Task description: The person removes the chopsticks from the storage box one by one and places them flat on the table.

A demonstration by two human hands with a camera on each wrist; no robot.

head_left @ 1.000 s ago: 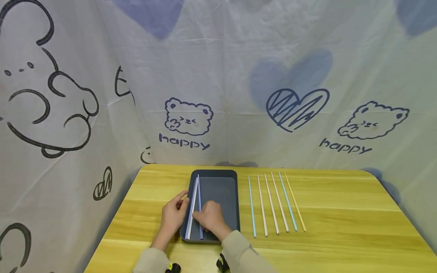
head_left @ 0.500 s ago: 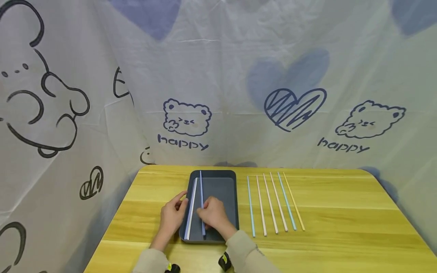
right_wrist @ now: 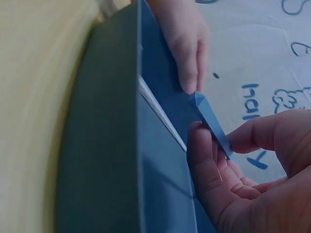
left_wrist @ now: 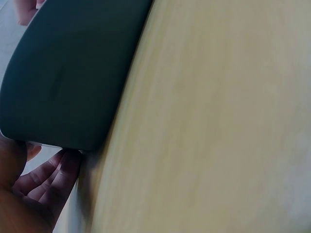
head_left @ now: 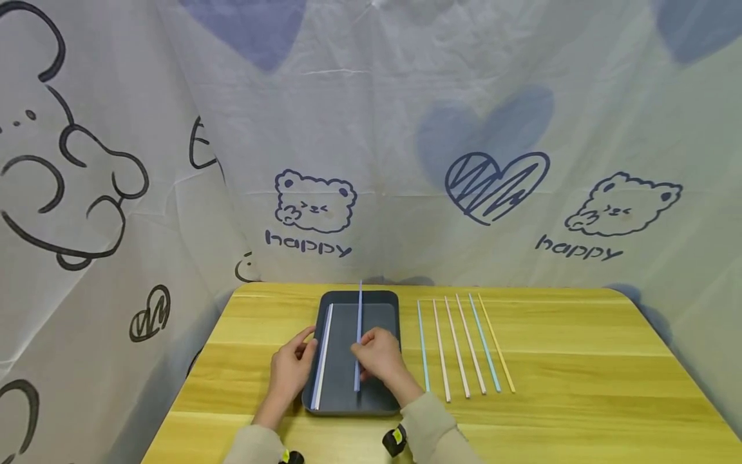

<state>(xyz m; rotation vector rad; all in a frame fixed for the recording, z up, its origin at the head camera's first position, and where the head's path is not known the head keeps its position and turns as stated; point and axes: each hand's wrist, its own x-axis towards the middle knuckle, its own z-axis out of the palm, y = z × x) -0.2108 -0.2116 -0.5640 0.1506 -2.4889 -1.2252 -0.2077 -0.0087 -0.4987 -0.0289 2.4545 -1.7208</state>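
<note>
My right hand (head_left: 379, 354) pinches a thin blue-violet stick (head_left: 359, 316) between thumb and fingers, over the middle of a dark grey tray (head_left: 385, 403). In the right wrist view the stick (right_wrist: 214, 124) shows flat faces and an angled end. My left hand (head_left: 292, 368) holds the left rim of the tray, thumb at the rim and fingers by the outer wall; in the left wrist view its fingertips (left_wrist: 71, 158) touch the tray's side. A white stick (head_left: 324, 354) and a blue-violet one close beside it lie along the tray's left side.
Right of the tray, a row of loose sticks lies on the wooden table (head_left: 580, 361): a light blue stick (head_left: 422, 341), several pale pink sticks (head_left: 458, 348), another light blue stick (head_left: 484, 341) and a yellow stick (head_left: 496, 341). A printed cloth (head_left: 394, 148) hangs behind the table.
My right hand has lifted the blue-violet stick from beside the white one and carried it right, to the tray's middle. The left hand has stayed at the rim.
</note>
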